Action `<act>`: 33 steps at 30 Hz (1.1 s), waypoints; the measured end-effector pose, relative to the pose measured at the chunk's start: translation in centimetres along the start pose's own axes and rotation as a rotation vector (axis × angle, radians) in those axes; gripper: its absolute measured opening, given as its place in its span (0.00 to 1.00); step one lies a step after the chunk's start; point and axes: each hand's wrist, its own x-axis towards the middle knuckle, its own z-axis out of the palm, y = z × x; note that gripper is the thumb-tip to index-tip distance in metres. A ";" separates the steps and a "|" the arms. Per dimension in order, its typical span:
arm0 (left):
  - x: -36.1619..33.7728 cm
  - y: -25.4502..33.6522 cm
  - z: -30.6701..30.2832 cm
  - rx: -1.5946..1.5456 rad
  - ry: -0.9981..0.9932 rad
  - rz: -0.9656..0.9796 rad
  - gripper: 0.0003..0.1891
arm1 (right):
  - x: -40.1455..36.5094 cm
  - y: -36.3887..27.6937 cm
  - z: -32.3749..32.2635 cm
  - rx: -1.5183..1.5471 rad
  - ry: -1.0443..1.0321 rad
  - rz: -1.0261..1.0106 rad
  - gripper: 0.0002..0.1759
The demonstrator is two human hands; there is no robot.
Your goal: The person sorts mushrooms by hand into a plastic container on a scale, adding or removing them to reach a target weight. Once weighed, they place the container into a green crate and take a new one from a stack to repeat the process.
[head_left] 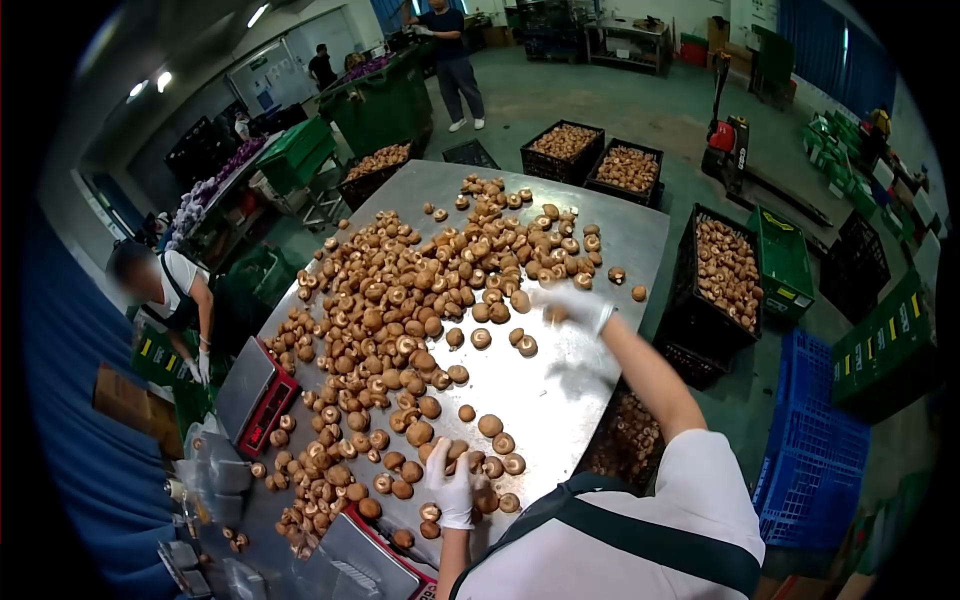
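Observation:
Brown mushrooms (400, 290) lie heaped over a metal table (560, 400). My left hand (452, 490), in a white glove, is at the near side of the table, its fingers curved round mushrooms beside the palm. Farther up on the right, my right hand (570, 305), also gloved, is blurred by motion at the edge of the heap. A mushroom shows near its fingertips, but whether it is held cannot be made out. Several loose mushrooms lie between the two hands.
Two red scales (268, 425) stand along the table's left and near edges, with plastic trays (215, 460) beside them. Black crates of mushrooms (725, 270) stand beyond the right and far edges. A co-worker (175, 290) bends at the left; another person (450, 60) stands behind.

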 end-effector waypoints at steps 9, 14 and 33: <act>-1.9 1.4 2.6 0.167 -0.373 0.249 0.35 | -12.8 9.3 11.6 0.364 -0.420 0.193 0.14; -4.1 -3.6 -4.4 0.398 -0.050 0.007 0.22 | -14.3 14.1 -2.1 0.196 0.245 0.263 0.15; -7.9 -5.7 -3.7 0.818 -0.318 -0.086 0.42 | -2.4 10.0 15.9 -0.734 -0.023 -0.262 0.27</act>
